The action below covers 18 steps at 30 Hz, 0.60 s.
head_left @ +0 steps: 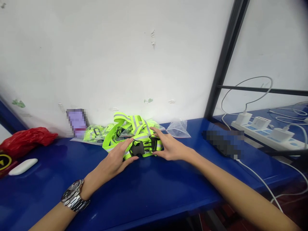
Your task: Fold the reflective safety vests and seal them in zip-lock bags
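A neon yellow-green reflective strap harness [130, 128] with grey stripes lies bunched on the blue table [154, 189]. Its black plastic side-release buckle [141, 147] sits at the front of the pile. My left hand [119, 157] grips the buckle's left side, with a silver wristwatch [74, 195] on that wrist. My right hand [167, 146] holds the buckle's right side, its fingers over the strap. Further folds of strap lie behind both hands. More reflective straps in a clear bag [93, 133] lie to the left against the wall.
An empty-looking clear plastic bag [178, 128] lies to the right. A red plastic bag [27, 141] and a white oval object [22, 166] lie at the left. A blurred dark object [223, 142] lies right, beyond which stand a black metal post [223, 57] and a white power strip [262, 131] with cables.
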{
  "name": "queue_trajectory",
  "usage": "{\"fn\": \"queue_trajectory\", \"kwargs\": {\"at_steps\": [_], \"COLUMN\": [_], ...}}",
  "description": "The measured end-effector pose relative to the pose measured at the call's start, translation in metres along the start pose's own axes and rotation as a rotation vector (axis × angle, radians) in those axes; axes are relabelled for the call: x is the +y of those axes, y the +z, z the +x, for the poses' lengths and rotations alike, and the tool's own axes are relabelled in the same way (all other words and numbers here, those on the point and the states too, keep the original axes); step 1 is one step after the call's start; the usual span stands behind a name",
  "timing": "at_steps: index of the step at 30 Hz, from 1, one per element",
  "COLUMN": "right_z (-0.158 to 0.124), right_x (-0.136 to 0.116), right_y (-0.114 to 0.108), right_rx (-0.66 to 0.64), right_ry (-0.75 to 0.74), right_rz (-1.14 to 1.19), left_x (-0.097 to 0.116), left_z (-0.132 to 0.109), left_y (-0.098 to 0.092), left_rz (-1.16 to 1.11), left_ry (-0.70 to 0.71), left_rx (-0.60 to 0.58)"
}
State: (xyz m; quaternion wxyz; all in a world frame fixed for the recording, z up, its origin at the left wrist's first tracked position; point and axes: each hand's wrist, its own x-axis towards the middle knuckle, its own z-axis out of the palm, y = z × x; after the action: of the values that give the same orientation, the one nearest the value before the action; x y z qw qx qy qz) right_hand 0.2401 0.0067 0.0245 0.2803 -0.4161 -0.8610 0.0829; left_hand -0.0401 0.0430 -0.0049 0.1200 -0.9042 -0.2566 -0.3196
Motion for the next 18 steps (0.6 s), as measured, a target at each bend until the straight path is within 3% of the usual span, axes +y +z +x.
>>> {"fn": "queue_trajectory", "kwargs": {"at_steps": [7,18], "right_z": [0.002,0.004], "right_x": [-0.006,-0.018], "right_y": [0.008,0.008], "right_rx": [-0.059,-0.128], "right_ry": [-0.033,-0.018], "right_rz": [-0.002,0.018], "left_x": [0.011,0.021], "left_z": [0.004,0.005], "left_y": [0.005,0.009], "left_rz": [0.120,0.257], "left_ry": [0.170,0.236], "left_rx": [0.010,0.022]}}
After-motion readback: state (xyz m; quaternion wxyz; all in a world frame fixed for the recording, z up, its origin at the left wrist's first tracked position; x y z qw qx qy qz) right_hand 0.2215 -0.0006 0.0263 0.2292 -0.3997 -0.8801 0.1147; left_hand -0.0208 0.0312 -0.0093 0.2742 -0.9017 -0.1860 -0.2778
